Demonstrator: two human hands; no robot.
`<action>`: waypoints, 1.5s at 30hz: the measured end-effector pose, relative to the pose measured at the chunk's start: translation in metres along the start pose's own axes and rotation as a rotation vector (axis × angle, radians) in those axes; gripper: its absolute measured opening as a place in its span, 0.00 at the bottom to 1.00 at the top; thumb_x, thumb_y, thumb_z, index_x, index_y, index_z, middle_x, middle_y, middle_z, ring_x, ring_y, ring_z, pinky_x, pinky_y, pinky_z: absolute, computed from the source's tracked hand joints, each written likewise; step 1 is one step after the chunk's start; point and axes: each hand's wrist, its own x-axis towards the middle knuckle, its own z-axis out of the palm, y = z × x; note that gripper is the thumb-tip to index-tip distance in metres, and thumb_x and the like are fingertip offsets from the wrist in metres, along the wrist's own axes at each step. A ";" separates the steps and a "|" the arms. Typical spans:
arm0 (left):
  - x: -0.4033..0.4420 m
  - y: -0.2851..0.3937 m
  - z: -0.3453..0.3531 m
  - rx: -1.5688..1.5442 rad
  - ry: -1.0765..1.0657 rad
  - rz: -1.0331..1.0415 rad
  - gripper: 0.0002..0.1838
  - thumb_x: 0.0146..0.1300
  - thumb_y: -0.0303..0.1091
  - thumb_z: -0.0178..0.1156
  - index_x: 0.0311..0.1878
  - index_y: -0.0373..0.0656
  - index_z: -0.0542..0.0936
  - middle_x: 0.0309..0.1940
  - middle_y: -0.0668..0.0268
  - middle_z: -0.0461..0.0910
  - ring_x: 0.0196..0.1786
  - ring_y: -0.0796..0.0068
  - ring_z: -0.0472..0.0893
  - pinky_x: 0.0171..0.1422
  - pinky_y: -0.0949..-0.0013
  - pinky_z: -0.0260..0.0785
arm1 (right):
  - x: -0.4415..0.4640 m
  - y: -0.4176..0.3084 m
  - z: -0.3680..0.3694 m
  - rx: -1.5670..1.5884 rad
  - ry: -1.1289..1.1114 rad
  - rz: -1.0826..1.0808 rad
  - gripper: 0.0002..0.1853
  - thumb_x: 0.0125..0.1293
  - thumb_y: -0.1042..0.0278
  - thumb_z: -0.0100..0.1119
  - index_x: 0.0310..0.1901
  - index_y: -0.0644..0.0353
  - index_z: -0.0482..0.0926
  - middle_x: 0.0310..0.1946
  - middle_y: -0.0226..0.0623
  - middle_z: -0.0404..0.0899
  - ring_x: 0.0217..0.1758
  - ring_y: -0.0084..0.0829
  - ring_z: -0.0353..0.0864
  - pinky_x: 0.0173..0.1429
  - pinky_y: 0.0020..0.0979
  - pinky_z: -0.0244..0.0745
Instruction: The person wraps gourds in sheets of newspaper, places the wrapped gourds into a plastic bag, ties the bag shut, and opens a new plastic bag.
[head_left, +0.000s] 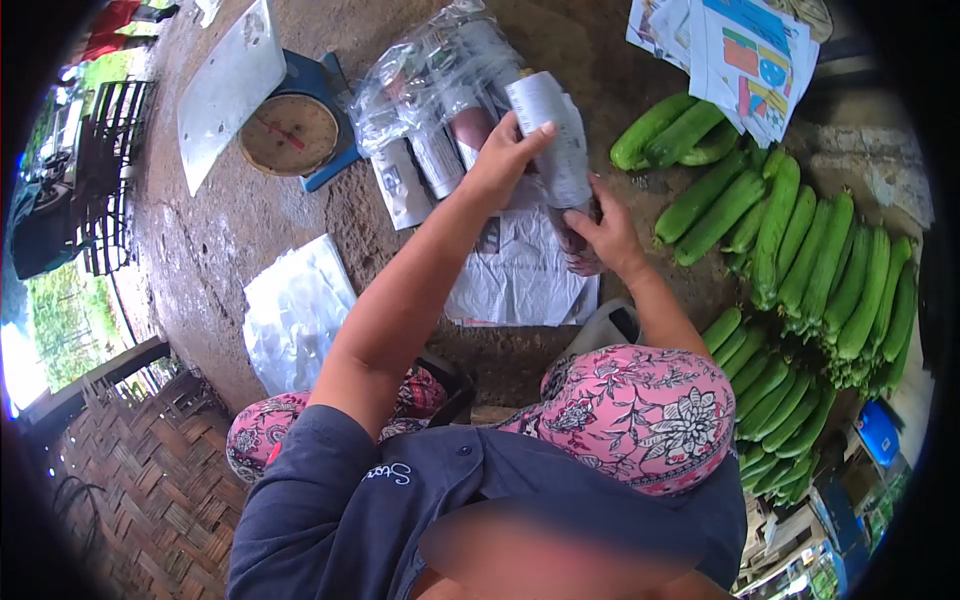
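Observation:
A roll wrapped in printed white paper point(550, 130) is held up between my two hands. The fingers and thumb of my left hand point(515, 155) are closed round its upper part. At its lower end, my right hand point(605, 232) grips with the thumb across the front. A reddish-brown part point(578, 252) shows below the paper by my right thumb; its kind is unclear. Beneath the hands, a flat printed white sheet point(520, 275) lies on the ground. Just beyond my left hand, several paper-wrapped rolls point(435, 160) lie side by side, partly under clear plastic point(410, 85).
A blue dial scale point(290, 135) with a pale tray point(235, 90) stands at the upper left. Plastic bags point(297, 310) lie near my left knee. Many long green vegetables point(785, 235) are piled on the right, with printed sheets point(755, 60) above them.

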 end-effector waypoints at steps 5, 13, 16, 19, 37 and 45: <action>0.040 0.043 -0.042 1.466 0.184 0.691 0.17 0.61 0.46 0.58 0.44 0.41 0.79 0.43 0.56 0.78 0.48 0.54 0.77 0.55 0.58 0.68 | 0.026 0.005 -0.014 0.176 0.089 0.056 0.32 0.60 0.66 0.61 0.64 0.70 0.64 0.51 0.48 0.77 0.54 0.30 0.76 0.59 0.29 0.68; 0.100 0.046 -0.075 1.645 0.151 0.280 0.12 0.54 0.33 0.56 0.40 0.41 0.81 0.42 0.52 0.80 0.46 0.50 0.79 0.51 0.55 0.72 | 0.061 0.018 0.011 0.039 -0.034 0.042 0.34 0.57 0.61 0.62 0.63 0.70 0.66 0.52 0.57 0.76 0.56 0.41 0.77 0.60 0.32 0.69; 0.107 0.042 -0.070 1.346 0.231 0.413 0.13 0.53 0.30 0.54 0.41 0.42 0.82 0.40 0.50 0.80 0.43 0.49 0.80 0.50 0.54 0.72 | 0.080 0.014 0.026 -0.042 -0.033 0.032 0.35 0.56 0.57 0.62 0.61 0.73 0.67 0.51 0.61 0.74 0.55 0.49 0.76 0.60 0.36 0.69; 0.103 0.044 -0.062 1.274 0.260 0.465 0.13 0.53 0.29 0.53 0.41 0.43 0.82 0.40 0.50 0.80 0.42 0.48 0.80 0.49 0.53 0.73 | 0.107 0.008 0.043 -0.036 -0.003 0.024 0.35 0.56 0.56 0.61 0.60 0.76 0.66 0.51 0.62 0.74 0.54 0.53 0.75 0.60 0.39 0.69; 0.051 0.032 -0.038 1.415 0.155 0.574 0.21 0.54 0.31 0.57 0.54 0.44 0.78 0.51 0.53 0.76 0.54 0.50 0.74 0.61 0.54 0.64 | 0.169 0.027 0.079 -0.321 0.287 -0.074 0.32 0.48 0.62 0.66 0.55 0.65 0.71 0.52 0.53 0.70 0.56 0.52 0.69 0.60 0.43 0.67; -0.013 0.019 -0.009 1.569 -0.044 0.635 0.35 0.53 0.39 0.65 0.66 0.51 0.67 0.72 0.56 0.52 0.75 0.51 0.48 0.71 0.36 0.40 | 0.015 0.005 -0.051 -0.488 0.542 -0.137 0.26 0.50 0.68 0.65 0.53 0.62 0.73 0.52 0.46 0.73 0.57 0.45 0.70 0.62 0.42 0.64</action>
